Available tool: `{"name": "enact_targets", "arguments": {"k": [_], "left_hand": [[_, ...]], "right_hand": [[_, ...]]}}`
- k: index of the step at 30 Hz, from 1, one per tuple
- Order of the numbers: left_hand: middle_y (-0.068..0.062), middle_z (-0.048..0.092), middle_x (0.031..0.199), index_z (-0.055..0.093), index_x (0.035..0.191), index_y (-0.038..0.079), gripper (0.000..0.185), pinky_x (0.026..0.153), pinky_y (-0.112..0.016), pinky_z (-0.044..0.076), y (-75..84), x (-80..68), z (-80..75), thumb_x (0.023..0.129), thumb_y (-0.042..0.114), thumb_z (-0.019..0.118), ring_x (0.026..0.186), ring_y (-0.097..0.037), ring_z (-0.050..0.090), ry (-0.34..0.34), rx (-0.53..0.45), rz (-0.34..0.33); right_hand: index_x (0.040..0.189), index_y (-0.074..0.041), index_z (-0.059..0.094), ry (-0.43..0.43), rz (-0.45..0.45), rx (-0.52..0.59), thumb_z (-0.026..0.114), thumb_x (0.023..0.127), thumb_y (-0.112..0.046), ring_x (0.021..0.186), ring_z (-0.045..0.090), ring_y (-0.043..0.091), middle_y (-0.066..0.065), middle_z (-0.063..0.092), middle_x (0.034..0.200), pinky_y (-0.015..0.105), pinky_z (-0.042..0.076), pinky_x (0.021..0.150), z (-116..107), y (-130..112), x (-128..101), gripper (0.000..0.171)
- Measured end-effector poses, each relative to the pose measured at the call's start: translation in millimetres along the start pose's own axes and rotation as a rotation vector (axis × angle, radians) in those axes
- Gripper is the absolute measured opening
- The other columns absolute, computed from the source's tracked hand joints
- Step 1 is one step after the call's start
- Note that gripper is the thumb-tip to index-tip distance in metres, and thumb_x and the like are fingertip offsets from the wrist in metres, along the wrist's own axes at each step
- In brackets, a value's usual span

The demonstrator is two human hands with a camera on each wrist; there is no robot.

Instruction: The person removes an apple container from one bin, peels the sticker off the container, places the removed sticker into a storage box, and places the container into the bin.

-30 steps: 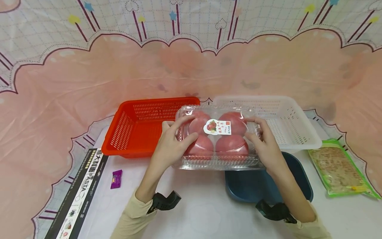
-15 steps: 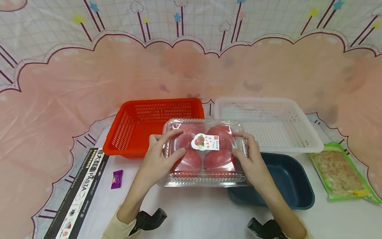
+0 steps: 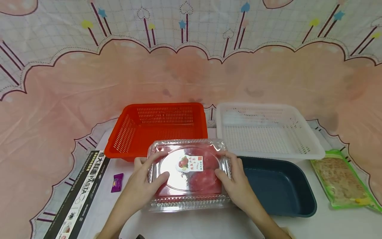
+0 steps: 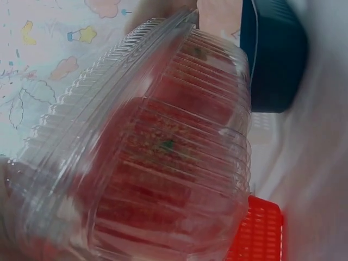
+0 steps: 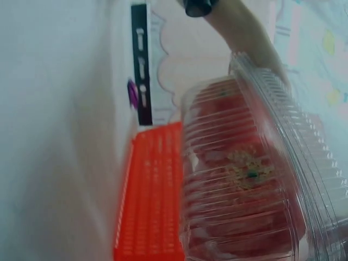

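A clear plastic clamshell box of red fruit with a small label on its lid is held over the white table, in front of the red basket. My left hand grips its left end, fingers curled over the lid. My right hand grips its right end the same way. The left wrist view shows the box's ribbed underside close up, blurred; the right wrist view shows the box's underside and the red basket beside it.
A white perforated basket stands at the back right, a dark blue tray in front of it. A green-edged food packet lies at the far right. A pasta box and a small purple wrapper lie at the left.
Both hands have brought the clamshell box toward me and to the left, from over the baskets and blue tray down to the table's front.
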State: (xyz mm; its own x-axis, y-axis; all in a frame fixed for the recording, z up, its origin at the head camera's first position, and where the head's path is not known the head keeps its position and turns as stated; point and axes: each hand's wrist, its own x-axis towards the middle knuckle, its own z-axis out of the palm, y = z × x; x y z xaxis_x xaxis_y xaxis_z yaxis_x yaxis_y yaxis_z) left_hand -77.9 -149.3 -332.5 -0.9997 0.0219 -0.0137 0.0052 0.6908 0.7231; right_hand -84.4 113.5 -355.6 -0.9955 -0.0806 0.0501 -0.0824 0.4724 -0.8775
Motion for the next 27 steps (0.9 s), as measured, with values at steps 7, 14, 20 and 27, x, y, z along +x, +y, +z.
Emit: {"name": "enact_targets", "arguments": {"k": [7, 14, 20, 27], "left_hand": [[-0.009, 0.039, 0.117, 0.039, 0.136, 0.053, 0.058, 0.081, -0.05, 0.054, -10.6, -21.0, -7.0, 0.086, 0.049, 0.067, 0.107, -0.031, 0.052, -0.026, 0.069, -0.057], [-0.008, 0.038, 0.112, 0.036, 0.137, 0.056, 0.061, 0.074, -0.036, 0.05, -25.0, -36.8, -10.2, 0.085, 0.05, 0.067, 0.098, -0.024, 0.052, -0.056, 0.114, -0.108], [-0.008, 0.038, 0.108, 0.039, 0.137, 0.051, 0.061, 0.07, -0.032, 0.042, -41.3, -38.3, -0.8, 0.084, 0.049, 0.069, 0.092, -0.021, 0.052, -0.06, 0.111, -0.098], [-0.008, 0.038, 0.107, 0.041, 0.138, 0.049, 0.06, 0.067, -0.031, 0.04, -59.3, -31.2, 15.2, 0.084, 0.05, 0.068, 0.09, -0.02, 0.05, -0.08, 0.053, -0.111]], "right_hand": [[0.133, -0.034, 0.042, -0.006, -0.025, -0.008, 0.061, 0.092, -0.024, 0.122, 0.045, 0.032, 0.008, 0.043, 0.127, 0.05, 0.045, 0.086, 12, -6, -17, 0.047], [0.132, -0.036, 0.043, -0.027, -0.036, 0.011, 0.063, 0.091, -0.026, 0.118, 0.047, 0.029, 0.006, 0.044, 0.125, 0.046, 0.045, 0.084, 31, 0, -27, 0.047], [0.13, -0.037, 0.044, -0.031, -0.023, -0.002, 0.065, 0.089, -0.028, 0.119, 0.048, 0.026, 0.004, 0.047, 0.123, 0.047, 0.044, 0.089, 44, 11, -30, 0.047], [0.128, -0.038, 0.045, -0.06, 0.041, -0.03, 0.065, 0.088, -0.026, 0.109, 0.048, 0.023, 0.005, 0.045, 0.114, 0.041, 0.042, 0.082, 51, 22, -26, 0.046]]}}
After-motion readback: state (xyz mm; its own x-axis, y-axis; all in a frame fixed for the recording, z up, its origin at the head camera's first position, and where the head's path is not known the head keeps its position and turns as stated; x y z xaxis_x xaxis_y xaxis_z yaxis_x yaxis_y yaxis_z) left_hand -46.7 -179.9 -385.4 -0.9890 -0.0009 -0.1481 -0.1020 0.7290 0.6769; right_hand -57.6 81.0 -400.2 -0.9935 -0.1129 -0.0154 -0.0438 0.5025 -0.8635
